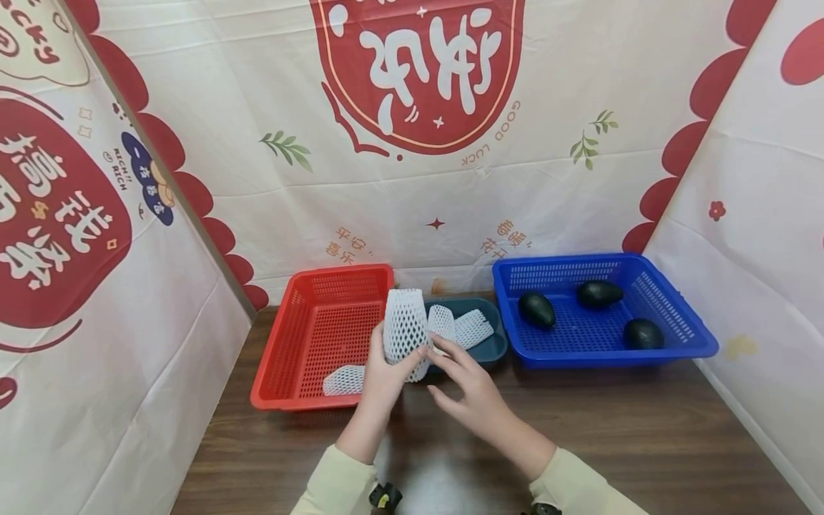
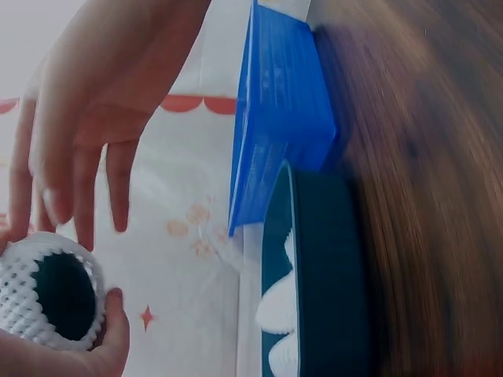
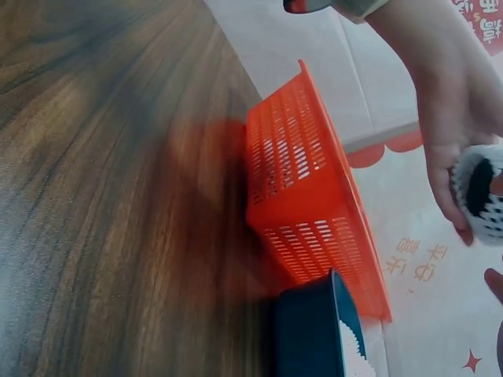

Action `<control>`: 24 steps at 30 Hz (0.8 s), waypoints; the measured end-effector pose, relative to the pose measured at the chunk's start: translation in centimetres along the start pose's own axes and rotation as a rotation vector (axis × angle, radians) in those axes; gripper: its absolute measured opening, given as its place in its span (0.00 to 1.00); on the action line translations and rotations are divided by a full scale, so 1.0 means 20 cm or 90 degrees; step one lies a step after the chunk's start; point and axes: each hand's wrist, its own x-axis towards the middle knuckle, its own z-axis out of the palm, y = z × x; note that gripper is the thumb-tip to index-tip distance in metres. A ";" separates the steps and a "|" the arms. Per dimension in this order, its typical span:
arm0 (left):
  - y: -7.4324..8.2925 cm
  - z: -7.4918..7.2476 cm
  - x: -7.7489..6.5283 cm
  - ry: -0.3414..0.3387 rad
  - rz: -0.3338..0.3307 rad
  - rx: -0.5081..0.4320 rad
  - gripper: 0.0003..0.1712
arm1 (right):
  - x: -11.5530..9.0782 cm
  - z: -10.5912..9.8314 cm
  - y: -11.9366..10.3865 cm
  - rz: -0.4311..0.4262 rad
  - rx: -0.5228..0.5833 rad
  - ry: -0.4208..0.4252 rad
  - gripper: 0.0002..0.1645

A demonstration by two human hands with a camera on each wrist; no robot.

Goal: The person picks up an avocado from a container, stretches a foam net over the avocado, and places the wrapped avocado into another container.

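My left hand [image 1: 383, 375] holds a white foam net sleeve [image 1: 404, 325] upright above the front of the dark green tray. Inside the sleeve's end, the left wrist view shows a dark avocado [image 2: 67, 298]; the net wraps around it. My right hand [image 1: 475, 393] is just right of the sleeve, fingers extended, fingertips close to its lower edge. Whether they touch it I cannot tell. In the left wrist view the right hand's fingers [image 2: 119, 181] point down toward the sleeve's opening.
A red basket [image 1: 341, 329] on the left has a netted piece [image 1: 344, 380] at its front. Behind my hands, the dark green tray [image 1: 494, 349] carries white net sleeves [image 1: 474, 329]. To the right, a blue basket [image 1: 573, 336] contains three avocados [image 1: 537, 310]. Printed cloth [image 1: 418, 193] walls the wooden table.
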 end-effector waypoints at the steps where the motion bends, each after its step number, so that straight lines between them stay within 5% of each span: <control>1: 0.00 -0.02 0.00 0.005 0.000 0.005 0.45 | 0.00 0.01 0.00 0.008 -0.007 -0.013 0.36; 6: 0.01 -0.13 0.01 0.038 0.007 0.066 0.44 | 0.01 0.06 -0.01 0.059 -0.012 -0.035 0.31; 10: 0.01 -0.23 0.02 0.079 -0.030 0.141 0.47 | -0.02 0.15 0.00 0.068 -0.013 -0.028 0.26; 18: -0.01 -0.46 0.07 0.086 -0.061 0.235 0.47 | -0.05 0.36 0.01 0.038 -0.123 -0.270 0.22; 24: -0.06 -0.63 0.13 0.071 -0.081 0.363 0.50 | -0.05 0.45 0.01 0.028 -0.162 -0.327 0.22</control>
